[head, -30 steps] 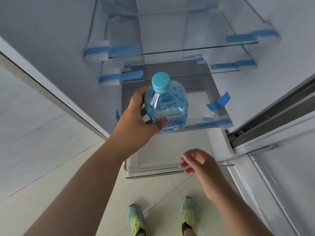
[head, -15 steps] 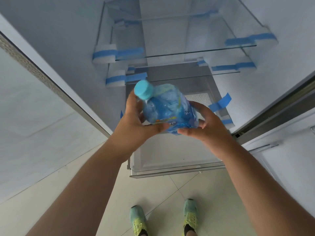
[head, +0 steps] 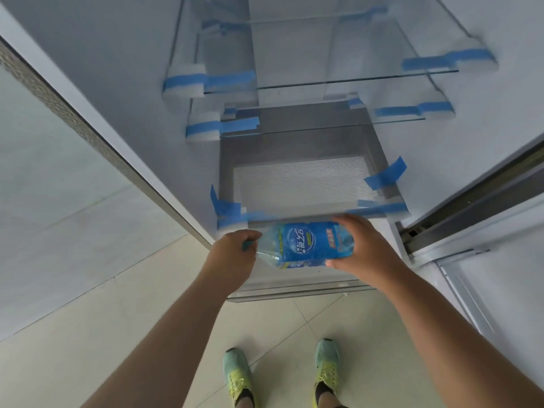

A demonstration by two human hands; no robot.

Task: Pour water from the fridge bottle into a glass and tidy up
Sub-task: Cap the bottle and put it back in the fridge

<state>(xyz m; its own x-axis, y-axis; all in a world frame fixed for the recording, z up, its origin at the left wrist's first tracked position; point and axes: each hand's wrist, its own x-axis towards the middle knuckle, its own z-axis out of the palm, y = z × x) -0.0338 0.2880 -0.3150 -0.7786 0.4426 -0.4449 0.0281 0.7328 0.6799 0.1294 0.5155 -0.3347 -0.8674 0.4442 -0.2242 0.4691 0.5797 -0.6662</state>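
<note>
Nearest, below both hands, 2 green shoes (head: 238, 375) stand on the pale tiled floor (head: 88, 334). The blue water bottle (head: 309, 244) lies on its side between the hands, in front of the open fridge. The left hand (head: 232, 260) is curled round its cap end, hiding the cap; the right hand (head: 365, 248) grips its base, thumb underneath. Just beyond the hands is the lowest shelf (head: 300, 184), fixed with blue tape (head: 385, 175); farther still, 2 glass shelves (head: 338, 81).
</note>
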